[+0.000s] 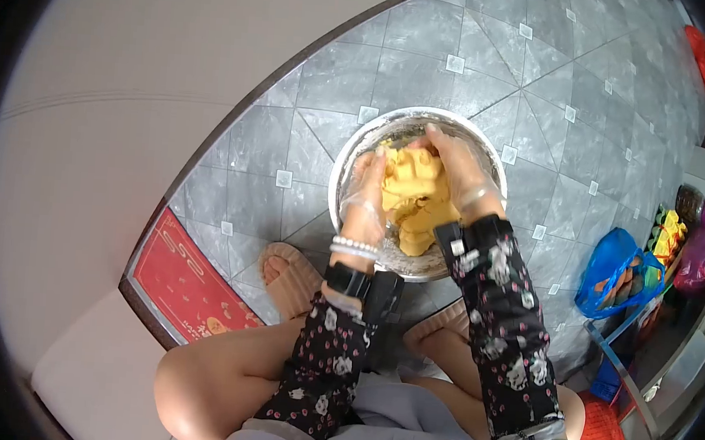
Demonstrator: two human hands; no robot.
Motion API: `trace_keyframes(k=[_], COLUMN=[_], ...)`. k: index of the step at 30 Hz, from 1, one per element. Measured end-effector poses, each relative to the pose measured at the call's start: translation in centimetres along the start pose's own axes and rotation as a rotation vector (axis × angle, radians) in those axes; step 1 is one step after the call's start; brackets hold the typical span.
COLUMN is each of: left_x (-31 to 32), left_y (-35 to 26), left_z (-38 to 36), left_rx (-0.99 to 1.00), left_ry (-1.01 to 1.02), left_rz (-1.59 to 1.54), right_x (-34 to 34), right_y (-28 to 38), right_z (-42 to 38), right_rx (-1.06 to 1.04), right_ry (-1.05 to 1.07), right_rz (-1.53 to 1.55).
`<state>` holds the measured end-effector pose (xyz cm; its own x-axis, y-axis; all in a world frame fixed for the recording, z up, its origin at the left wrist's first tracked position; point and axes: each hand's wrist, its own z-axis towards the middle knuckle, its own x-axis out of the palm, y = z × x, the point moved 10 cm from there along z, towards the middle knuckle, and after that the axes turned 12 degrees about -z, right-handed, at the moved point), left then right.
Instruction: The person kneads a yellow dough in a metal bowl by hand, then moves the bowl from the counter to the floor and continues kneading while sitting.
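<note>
A round metal bowl stands on the floor with a lump of yellow dough inside. Whitish residue coats the bowl's inner wall. My left hand, in a clear glove, presses against the dough's left side. On the right side of the dough, my right hand, also gloved, curves round its edge. The dough lies between both hands, with a torn, uneven surface and a smaller lobe toward the bowl's near side. Patterned black sleeves cover my forearms.
Grey tiled floor surrounds the bowl. A red mat lies at the lower left. To the right are a blue bag, a purple bag and a metal rack. A pale wall rises at the left.
</note>
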<state>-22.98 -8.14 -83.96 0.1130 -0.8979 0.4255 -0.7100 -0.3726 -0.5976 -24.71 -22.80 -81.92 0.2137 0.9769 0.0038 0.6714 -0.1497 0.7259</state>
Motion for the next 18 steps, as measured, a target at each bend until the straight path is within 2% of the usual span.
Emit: trace_keyframes(k=[1, 3, 4, 5, 7, 8, 9, 12, 15, 18], left_x=[0.4, 3.0, 4.3, 4.6, 5.2, 5.6, 5.8, 5.5, 6.2, 5.6], left_y=[-0.2, -2.0, -3.1, -2.9, -1.5, -0.6, 0.0, 3.4, 4.1, 4.3], left_z=[0.1, -2.8, -4.7, -3.9, -3.6, -4.1, -4.6, -3.7, -4.5, -3.2], left_rx=[0.046, 0.109, 0.057, 0.188, 0.285, 0.236, 0.183, 0.084, 0.153, 0.049], left_ry=[0.082, 0.176, 0.048, 0.205, 0.32, 0.27, 0.216, 0.256, 0.294, 0.332], left_rz=[-0.007, 0.048, 0.329, 0.631, 1.254, 1.579, 1.904, 2.1, 2.037, 1.968], right_x=[-0.8, -1.6, -2.1, -2.2, -2.6, -2.5, -1.1, 1.2, 2.1, 2.3], right_y=[1.6, -0.3, -0.6, 1.4, 1.0, 0.7, -0.7, -5.1, -6.6, -6.5], right_z=[-1.2, -2.6, -3.5, -5.6, -7.1, -7.7, -7.4, -6.9, -6.2, -5.3], right_rx=[-0.238, -0.179, -0.155, -0.205, -0.26, -0.279, -0.316, -0.316, -0.068, -0.017], right_ry=[-0.045, -0.081, -0.096, -0.083, -0.238, -0.312, -0.163, -0.179, -0.071, -0.042], right_rz=[0.009, -0.236, -0.358, -0.594, -1.052, -1.279, -1.372, -1.404, -1.284, -1.099])
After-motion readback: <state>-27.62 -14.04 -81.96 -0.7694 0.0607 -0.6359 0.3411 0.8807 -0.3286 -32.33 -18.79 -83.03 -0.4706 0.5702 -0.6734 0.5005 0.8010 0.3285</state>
